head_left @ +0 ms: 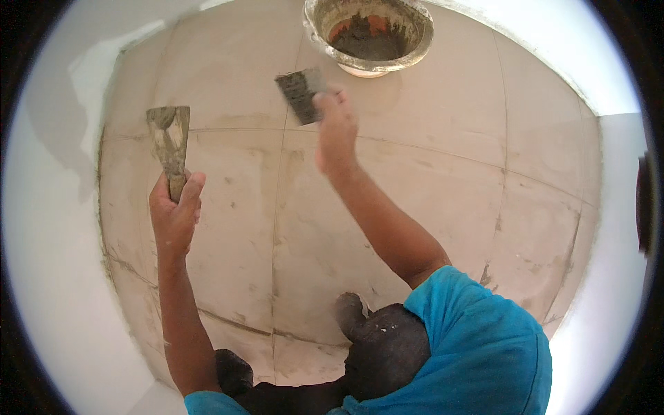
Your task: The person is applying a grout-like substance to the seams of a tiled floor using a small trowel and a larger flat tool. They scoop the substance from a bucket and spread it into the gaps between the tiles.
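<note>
My left hand (pixel 176 218) is closed round the handle of a putty knife (pixel 170 138), its wide blade pointing away from me and smeared with grey mortar. Farther right and forward, my right hand (pixel 337 131) grips a second tool, a scraper (pixel 299 95) with a broad blade coated in dark wet mortar. That hand and blade are slightly blurred, and its handle is mostly hidden by the fingers. Just beyond the scraper stands a round mortar-crusted basin (pixel 422 38) with dark grey mortar (pixel 370 45) inside. The two blades are apart from each other.
Large beige floor tiles (pixel 429 187) with thin joints and mortar smears spread beneath my arms. White walls (pixel 48 228) border the floor at left and right. My bent knees in dark trousers (pixel 391 339) and a dark shoe (pixel 351 311) are at the bottom.
</note>
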Demonstrator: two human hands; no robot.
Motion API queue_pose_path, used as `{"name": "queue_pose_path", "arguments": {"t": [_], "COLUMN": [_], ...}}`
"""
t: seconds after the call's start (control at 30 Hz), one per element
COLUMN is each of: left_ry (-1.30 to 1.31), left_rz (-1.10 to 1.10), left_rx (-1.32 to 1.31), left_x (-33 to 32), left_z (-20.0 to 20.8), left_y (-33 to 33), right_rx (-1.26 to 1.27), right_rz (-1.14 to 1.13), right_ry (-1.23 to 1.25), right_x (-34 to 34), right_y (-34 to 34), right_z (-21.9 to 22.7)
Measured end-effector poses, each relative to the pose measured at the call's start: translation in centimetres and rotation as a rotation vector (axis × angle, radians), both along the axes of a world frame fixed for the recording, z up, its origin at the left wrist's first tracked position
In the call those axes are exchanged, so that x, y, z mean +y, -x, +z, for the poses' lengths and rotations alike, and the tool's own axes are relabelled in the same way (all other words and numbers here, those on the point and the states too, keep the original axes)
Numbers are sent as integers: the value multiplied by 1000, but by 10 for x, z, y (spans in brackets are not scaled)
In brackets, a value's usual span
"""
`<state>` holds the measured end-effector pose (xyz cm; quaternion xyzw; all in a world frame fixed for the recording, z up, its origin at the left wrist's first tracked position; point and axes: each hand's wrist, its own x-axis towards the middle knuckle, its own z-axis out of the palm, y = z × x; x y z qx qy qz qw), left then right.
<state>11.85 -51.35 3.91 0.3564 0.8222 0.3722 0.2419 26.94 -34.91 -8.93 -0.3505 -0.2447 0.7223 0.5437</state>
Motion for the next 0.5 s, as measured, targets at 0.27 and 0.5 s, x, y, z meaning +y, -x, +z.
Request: {"name": "queue_pose_path", "arguments": {"t": [0.27,0.5], "left_ry": [53,91], "left_rz": [160,245], "left_rx": [-1,63], "left_x": [-47,-141], "left_z": [-5,-2], "left_y": [29,109], "right_rx": [-108,-19], "right_rz": [-268,-209], "right_ry": [-164,-83], "right_x": [89,84], "right_y": [-12,23], "right_z": [-10,63]}}
